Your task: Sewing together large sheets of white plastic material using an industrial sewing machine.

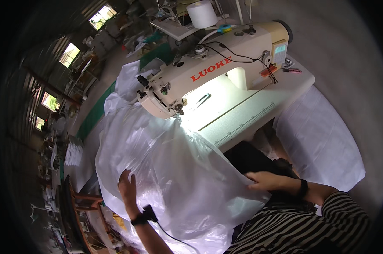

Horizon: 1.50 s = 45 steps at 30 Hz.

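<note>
A large sheet of thin, shiny white plastic-like material (157, 152) spreads in loose folds over my lap and up to the sewing machine (225, 59). Its upper part runs to the needle area, where bright lamp light hides the needle and presser foot. On the sheet's left side lies my left hand (127, 186), fingers slightly bent and apart, touching the surface. My right hand (265, 181) pinches the sheet's right edge between thumb and fingers, near the front of the machine table. Black bands circle both wrists, and a cable hangs from the left one.
Thread snips (203, 100) rest on the lit machine bed. A pink-handled tool (292, 71) lies at the table's right end. Behind stands a white thread cone (202, 15). More white material (320, 139) hangs at the right. A wooden frame (87, 202) stands at the lower left.
</note>
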{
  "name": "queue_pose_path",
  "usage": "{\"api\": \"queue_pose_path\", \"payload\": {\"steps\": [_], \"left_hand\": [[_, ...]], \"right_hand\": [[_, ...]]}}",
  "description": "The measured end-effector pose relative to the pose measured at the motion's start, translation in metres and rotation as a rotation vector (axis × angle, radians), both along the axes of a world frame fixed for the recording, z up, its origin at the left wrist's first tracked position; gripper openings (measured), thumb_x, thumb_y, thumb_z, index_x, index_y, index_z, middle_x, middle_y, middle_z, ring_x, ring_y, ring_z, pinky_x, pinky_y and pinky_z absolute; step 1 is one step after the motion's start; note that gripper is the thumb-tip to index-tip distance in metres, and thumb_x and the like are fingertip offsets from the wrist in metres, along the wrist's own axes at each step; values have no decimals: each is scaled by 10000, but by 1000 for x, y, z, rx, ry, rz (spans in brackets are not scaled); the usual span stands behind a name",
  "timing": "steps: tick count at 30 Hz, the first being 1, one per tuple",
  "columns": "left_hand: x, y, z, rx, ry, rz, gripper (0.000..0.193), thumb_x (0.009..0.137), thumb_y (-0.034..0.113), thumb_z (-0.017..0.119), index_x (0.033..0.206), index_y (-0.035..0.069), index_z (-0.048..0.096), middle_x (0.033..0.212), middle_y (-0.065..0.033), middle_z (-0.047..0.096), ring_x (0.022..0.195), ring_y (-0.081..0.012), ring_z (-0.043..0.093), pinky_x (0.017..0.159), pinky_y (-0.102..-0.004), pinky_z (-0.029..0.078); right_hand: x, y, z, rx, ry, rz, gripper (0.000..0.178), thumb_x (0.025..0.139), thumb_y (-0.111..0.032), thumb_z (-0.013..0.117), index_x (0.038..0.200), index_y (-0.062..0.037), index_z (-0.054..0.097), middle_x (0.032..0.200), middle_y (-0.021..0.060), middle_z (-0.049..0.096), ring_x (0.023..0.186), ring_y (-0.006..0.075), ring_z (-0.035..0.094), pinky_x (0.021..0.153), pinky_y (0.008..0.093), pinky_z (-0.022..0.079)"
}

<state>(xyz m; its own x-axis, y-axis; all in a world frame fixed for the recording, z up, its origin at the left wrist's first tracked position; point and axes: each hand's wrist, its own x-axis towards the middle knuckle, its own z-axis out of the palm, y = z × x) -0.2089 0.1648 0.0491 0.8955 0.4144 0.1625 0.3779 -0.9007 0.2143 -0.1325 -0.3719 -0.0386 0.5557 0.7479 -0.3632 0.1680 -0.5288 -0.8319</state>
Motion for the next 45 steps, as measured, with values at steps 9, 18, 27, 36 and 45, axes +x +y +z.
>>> {"api": "queue_pose_path", "payload": {"steps": [9,18,27,36,45], "left_hand": [[-34,-295,0,-105,-28,-333,784,719,205,816,1396,62,447,1417,-155,486,1330,-355,439,1124,-518,297],[-88,-232,-27,-13,-307,254,606,790,271,766,1301,40,535,1301,-196,559,1136,-388,561,959,-441,454],[-120,-177,-22,1,-270,257,130,814,100,735,825,-13,670,763,-166,671,625,-336,616,590,-393,482],[-136,-148,-7,117,-309,207,113,841,62,702,769,-4,645,692,-139,629,550,-303,552,530,-394,420],[-132,-161,19,197,-448,267,228,879,77,633,1091,-7,625,1091,-178,632,979,-372,588,880,-441,463]], "right_hand": [[16,33,31,259,-400,-226,306,924,-245,623,1125,-15,617,1062,131,675,909,297,669,787,372,517],[-9,81,25,480,880,-369,524,968,-284,618,1364,19,458,1130,154,630,668,134,630,576,236,522],[-14,-20,13,169,-28,-8,305,901,-284,683,1061,-30,631,790,50,645,643,172,633,637,297,506],[0,38,8,219,-150,-98,438,874,-267,672,1241,-51,571,990,135,682,893,291,673,802,371,515],[10,29,47,311,-278,-327,270,931,-195,631,1146,-34,595,1021,83,656,842,178,677,732,301,539]]}}
